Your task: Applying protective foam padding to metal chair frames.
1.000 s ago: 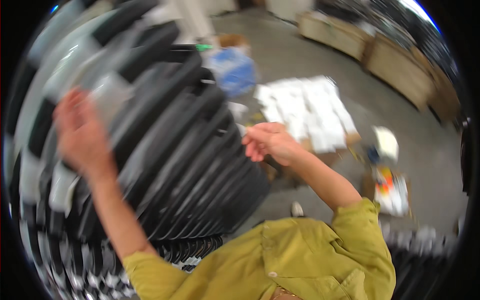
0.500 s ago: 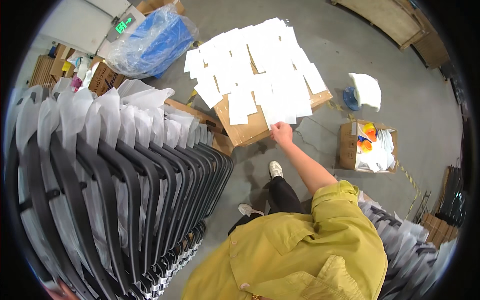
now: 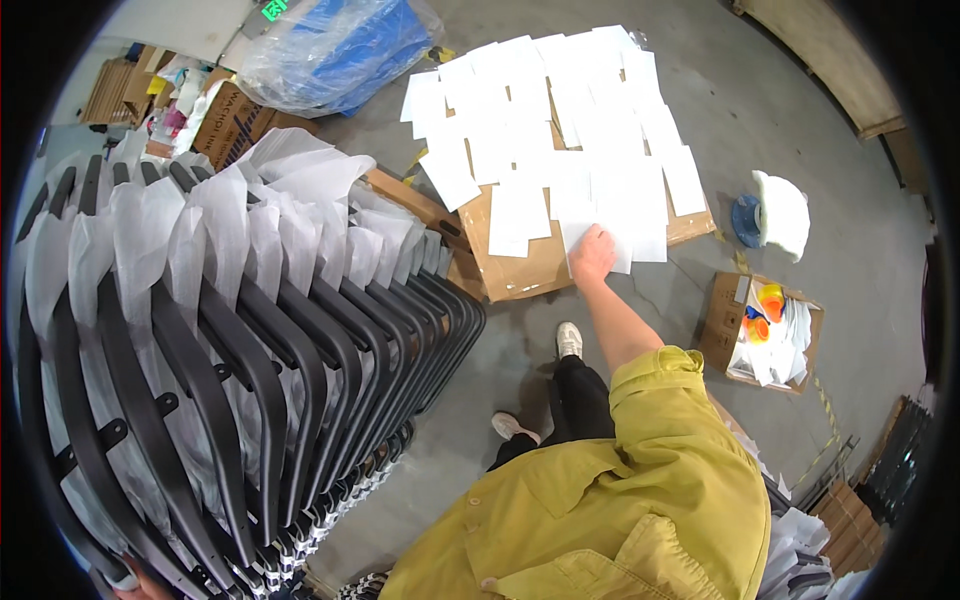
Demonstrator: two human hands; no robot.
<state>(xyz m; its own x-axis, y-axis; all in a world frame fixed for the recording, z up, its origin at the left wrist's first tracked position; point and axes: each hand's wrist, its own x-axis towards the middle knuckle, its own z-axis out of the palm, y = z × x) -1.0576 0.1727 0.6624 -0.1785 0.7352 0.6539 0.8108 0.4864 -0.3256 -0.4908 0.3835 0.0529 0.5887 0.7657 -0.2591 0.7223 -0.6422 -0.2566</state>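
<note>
My right hand (image 3: 594, 252) reaches forward to the near edge of a cardboard-topped surface (image 3: 520, 278). Its fingers are bent together over the corner of a white sheet (image 3: 572, 222), pinching or pressing it. Many more white sheets (image 3: 520, 150) overlap across the cardboard. At the lower left rim, my left hand (image 3: 145, 580) shows only in part, closed around the outermost of several black bent-tube frames (image 3: 262, 400). These frames stand in a close row, with pale translucent wrapping (image 3: 150, 225) between and over their upper ends.
On the right, an open carton (image 3: 722, 325) holds white material and orange and yellow rolls. Behind it is a stool-like thing with a white cover (image 3: 783, 215). A blue plastic-wrapped bundle (image 3: 350, 60) lies far left, near brown cartons (image 3: 230, 125). More wrapped frames (image 3: 795, 550) stand lower right.
The whole view has shifted, so the sheets and frames sit farther right. My right hand has moved from the sheet's near edge farther onto its corner. My left hand stays at the frames.
</note>
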